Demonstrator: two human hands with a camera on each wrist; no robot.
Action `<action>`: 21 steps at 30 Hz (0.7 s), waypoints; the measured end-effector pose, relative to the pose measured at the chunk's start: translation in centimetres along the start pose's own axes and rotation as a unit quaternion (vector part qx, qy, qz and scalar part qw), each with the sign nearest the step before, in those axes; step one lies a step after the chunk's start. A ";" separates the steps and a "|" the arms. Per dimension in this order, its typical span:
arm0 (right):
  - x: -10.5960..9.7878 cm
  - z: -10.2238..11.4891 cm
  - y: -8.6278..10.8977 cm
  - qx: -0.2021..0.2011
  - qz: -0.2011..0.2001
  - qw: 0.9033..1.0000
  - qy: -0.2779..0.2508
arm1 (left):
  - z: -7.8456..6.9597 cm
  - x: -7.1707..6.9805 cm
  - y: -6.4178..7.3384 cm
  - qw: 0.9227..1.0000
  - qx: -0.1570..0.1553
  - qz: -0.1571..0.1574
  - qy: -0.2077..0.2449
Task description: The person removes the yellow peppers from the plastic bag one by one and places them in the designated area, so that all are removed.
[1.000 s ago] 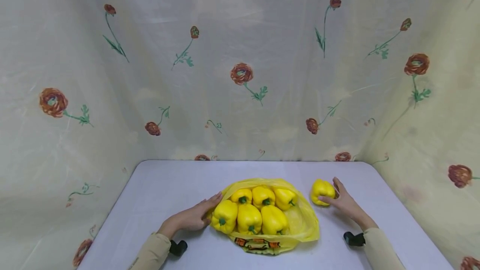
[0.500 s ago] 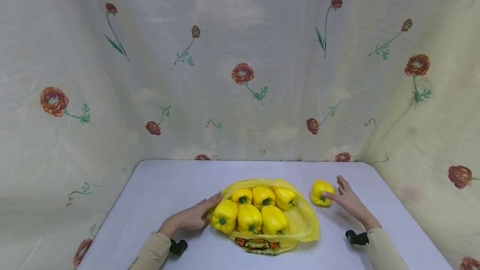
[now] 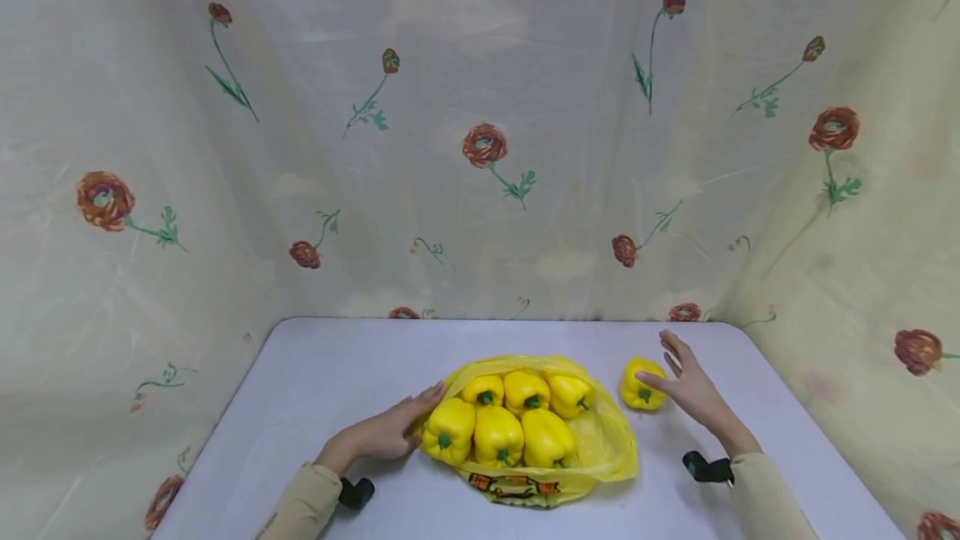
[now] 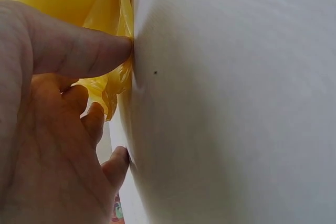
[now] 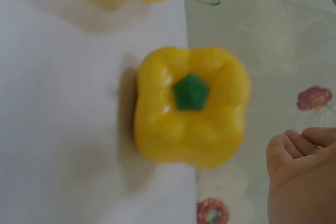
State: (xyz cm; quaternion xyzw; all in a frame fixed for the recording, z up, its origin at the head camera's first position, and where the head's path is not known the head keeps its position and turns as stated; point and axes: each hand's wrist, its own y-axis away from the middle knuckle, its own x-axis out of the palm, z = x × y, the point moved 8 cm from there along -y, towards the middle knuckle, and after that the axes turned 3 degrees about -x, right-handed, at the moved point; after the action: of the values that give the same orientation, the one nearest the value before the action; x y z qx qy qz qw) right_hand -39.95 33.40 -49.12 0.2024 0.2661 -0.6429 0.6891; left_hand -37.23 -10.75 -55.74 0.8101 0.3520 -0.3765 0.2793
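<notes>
A yellow plastic bag [image 3: 617, 445] lies open on the table with several yellow bell peppers [image 3: 498, 437] inside, green stems facing the near side. My left hand [image 3: 384, 433] rests against the bag's left side, its fingers extended along the edge. In the left wrist view, the thumb [image 4: 79, 51] touches the bag low down by the tabletop. Right of the bag stands a single yellow bell pepper [image 3: 639, 394], its green stem turned toward me. My right hand [image 3: 697, 394] hovers just right of it, fingers spread and holding nothing. The right wrist view shows this pepper [image 5: 157, 129] apart from the hand.
The white table [image 3: 337, 365] has its far edge against a pale floral curtain [image 3: 405, 173], which also hangs along both sides. Black wrist cameras [image 3: 357, 494] sit at both cuffs, close to the tabletop.
My right hand has come off the single pepper and risen slightly, its fingers moving up and toward the back. That pepper stays in place with its stem now visible. The left hand keeps still.
</notes>
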 end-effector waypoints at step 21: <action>6.8 10.0 2.0 -0.146 0.066 0.986 -0.049 | -0.3 0.0 0.2 1.000 0.004 -0.001 0.005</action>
State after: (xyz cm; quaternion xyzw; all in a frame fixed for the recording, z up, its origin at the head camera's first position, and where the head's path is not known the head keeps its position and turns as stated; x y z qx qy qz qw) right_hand -36.70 22.08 -45.76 0.0845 0.3092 -0.5593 0.7645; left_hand -36.99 -10.70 -55.52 0.8130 0.3525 -0.3737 0.2741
